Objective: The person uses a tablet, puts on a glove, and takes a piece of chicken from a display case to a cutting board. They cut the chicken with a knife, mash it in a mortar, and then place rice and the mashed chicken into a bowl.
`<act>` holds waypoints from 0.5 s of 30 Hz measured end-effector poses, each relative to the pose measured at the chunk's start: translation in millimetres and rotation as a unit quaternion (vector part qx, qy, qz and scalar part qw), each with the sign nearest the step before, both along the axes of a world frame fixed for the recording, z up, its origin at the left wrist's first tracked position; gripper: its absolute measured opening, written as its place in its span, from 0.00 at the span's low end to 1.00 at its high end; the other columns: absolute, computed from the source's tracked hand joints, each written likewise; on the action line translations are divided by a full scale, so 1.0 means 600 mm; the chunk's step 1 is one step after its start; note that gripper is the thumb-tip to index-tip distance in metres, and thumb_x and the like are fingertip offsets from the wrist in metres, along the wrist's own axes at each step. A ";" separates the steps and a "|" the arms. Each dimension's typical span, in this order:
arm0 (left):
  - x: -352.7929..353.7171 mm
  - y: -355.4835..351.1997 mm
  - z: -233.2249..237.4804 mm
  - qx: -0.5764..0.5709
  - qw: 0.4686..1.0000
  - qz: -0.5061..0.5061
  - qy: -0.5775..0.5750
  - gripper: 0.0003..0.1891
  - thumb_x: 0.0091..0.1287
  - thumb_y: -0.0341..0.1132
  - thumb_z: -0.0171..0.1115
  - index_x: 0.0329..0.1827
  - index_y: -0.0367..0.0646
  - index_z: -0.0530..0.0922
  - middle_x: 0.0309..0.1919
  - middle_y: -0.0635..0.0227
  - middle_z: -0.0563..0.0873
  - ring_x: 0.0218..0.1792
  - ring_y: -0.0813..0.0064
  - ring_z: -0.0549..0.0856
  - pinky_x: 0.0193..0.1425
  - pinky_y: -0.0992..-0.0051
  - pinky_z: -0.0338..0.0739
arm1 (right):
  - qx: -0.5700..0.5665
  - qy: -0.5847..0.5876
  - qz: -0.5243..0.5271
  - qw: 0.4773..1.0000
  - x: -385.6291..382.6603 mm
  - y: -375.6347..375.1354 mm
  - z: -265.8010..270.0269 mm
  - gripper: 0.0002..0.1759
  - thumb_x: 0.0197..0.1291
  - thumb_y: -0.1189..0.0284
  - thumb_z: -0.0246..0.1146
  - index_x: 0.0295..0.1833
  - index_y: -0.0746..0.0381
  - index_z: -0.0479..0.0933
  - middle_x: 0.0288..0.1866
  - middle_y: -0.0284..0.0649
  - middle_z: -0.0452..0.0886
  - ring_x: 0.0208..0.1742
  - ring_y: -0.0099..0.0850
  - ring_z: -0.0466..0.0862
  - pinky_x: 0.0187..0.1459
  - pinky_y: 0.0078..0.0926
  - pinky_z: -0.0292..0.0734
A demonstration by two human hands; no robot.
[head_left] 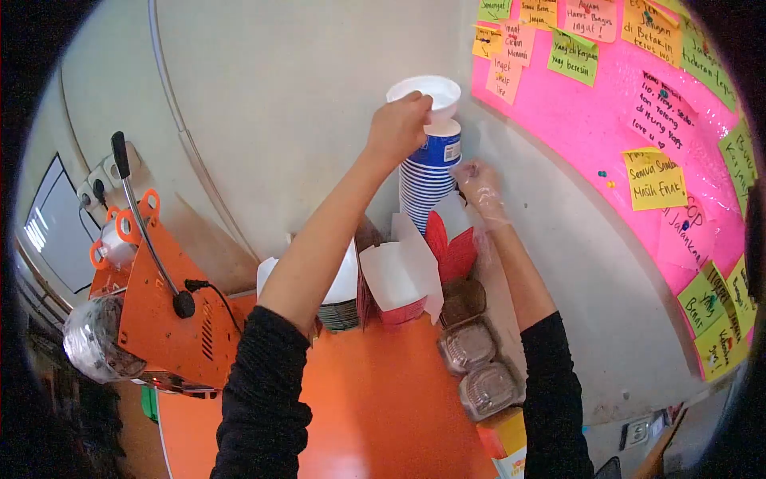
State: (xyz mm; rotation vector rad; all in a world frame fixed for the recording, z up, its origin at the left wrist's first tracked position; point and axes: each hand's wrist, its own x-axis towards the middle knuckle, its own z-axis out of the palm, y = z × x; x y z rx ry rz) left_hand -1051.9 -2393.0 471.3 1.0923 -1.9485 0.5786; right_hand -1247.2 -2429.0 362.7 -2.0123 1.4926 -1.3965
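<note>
My left hand [399,128] is closed on the rim of a white bowl [439,93], just above a tall stack of blue-and-white paper cups [427,184]. The top cup carries a small white label. My right hand [480,190], in a clear plastic glove, is beside the stack's right side with its fingers curled together. What those fingers hold, if anything, is hidden. Below the hands stand folded white food boxes [400,274] and red cartons [455,249].
An orange machine with a lever [175,319] stands at left on the orange table [375,399]. Clear plastic containers [487,389] line the right edge. A pink board [590,112] with sticky notes covers the right wall.
</note>
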 end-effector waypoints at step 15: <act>-0.008 0.519 -0.650 0.517 0.783 -0.175 -0.299 0.18 0.54 0.35 0.65 0.50 0.44 0.81 0.52 0.61 0.82 0.37 0.57 0.87 0.37 0.57 0.83 | 0.101 -0.173 0.252 0.947 -0.022 -0.161 -0.056 0.12 0.60 0.70 0.61 0.24 0.60 0.73 0.20 0.33 0.71 0.23 0.25 0.71 0.26 0.26 0.63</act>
